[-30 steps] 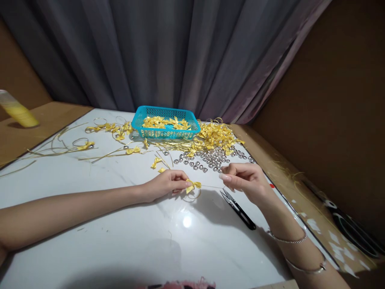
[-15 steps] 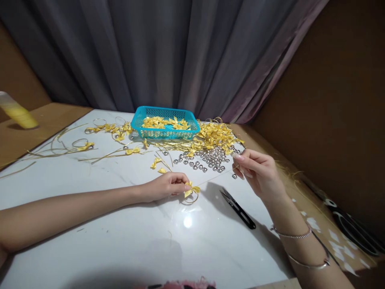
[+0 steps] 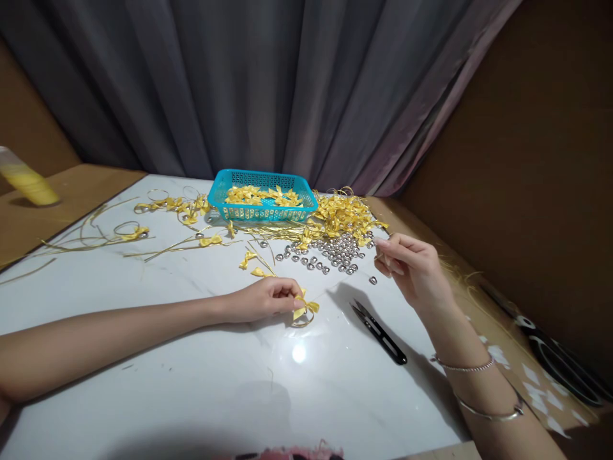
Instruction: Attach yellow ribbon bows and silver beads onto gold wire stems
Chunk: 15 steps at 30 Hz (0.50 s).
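Between its thumb and fingers, my left hand (image 3: 268, 299) pinches a yellow bow (image 3: 311, 306) with a looped gold cord, low over the white table. My right hand (image 3: 409, 265) is raised to the right, thumb and fingers pressed together on the end of a thin thread (image 3: 342, 283) that runs faintly toward the bow. Black thread snips (image 3: 380, 333) lie on the table below my right hand. Many silver beads (image 3: 341, 250) are spread beyond the hands, and one loose bead (image 3: 373, 280) sits near my right hand.
A blue basket (image 3: 263, 211) with yellow bows stands at the back. Beside it is a heap of yellow bows (image 3: 345, 216). Gold cords (image 3: 96, 243) lie at the left. Black-handled scissors (image 3: 560, 364) and white scraps are at the right; a container with yellow contents (image 3: 31, 182) is far left.
My right hand has shifted slightly right, and its fingers are closer together. My left hand and the bow have barely moved; the thread now shows more faintly.
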Motion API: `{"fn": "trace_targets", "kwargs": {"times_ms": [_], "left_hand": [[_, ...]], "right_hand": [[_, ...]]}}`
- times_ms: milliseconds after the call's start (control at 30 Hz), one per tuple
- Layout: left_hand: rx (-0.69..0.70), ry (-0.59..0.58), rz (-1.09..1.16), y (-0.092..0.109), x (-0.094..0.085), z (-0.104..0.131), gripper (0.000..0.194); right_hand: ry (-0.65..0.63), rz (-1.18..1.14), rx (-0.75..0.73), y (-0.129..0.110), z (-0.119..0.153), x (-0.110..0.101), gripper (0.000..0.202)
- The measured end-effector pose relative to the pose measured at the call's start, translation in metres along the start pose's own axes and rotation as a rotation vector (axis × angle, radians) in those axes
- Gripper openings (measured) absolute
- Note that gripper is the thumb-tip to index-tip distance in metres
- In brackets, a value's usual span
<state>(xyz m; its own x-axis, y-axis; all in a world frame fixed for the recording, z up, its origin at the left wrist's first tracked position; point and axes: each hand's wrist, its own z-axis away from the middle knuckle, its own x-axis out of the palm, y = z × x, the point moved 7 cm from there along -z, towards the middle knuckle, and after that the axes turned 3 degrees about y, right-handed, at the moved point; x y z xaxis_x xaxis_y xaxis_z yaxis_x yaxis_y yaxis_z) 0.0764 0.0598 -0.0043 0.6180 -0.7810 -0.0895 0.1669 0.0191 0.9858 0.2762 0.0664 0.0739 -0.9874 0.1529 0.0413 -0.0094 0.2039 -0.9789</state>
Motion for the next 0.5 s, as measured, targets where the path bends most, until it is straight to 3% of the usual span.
{"fn": "trace_targets", "kwargs": {"times_ms": [67,133,267,333,500], "left_hand": [[0.009,-0.017,-0.015,0.000,0.000,0.001,0.022],[0.023,-0.043,-0.024,-0.001,0.001,0.001,0.020],[0.039,-0.063,-0.015,-0.001,0.001,0.001,0.020],[0.035,-0.056,-0.028,-0.001,0.000,0.001,0.021],[0.031,-0.050,-0.037,-0.001,0.000,0.002,0.021]], "right_hand": [[0.008,0.126,0.013,0.006,-0.001,0.000,0.039],[-0.085,0.262,0.066,0.015,0.003,0.011,0.035],[-0.585,0.279,0.243,0.037,0.032,0.060,0.030],[-0.748,0.221,0.302,0.042,0.047,0.077,0.026],[-0.730,0.215,0.279,0.046,0.054,0.086,0.030]]}}
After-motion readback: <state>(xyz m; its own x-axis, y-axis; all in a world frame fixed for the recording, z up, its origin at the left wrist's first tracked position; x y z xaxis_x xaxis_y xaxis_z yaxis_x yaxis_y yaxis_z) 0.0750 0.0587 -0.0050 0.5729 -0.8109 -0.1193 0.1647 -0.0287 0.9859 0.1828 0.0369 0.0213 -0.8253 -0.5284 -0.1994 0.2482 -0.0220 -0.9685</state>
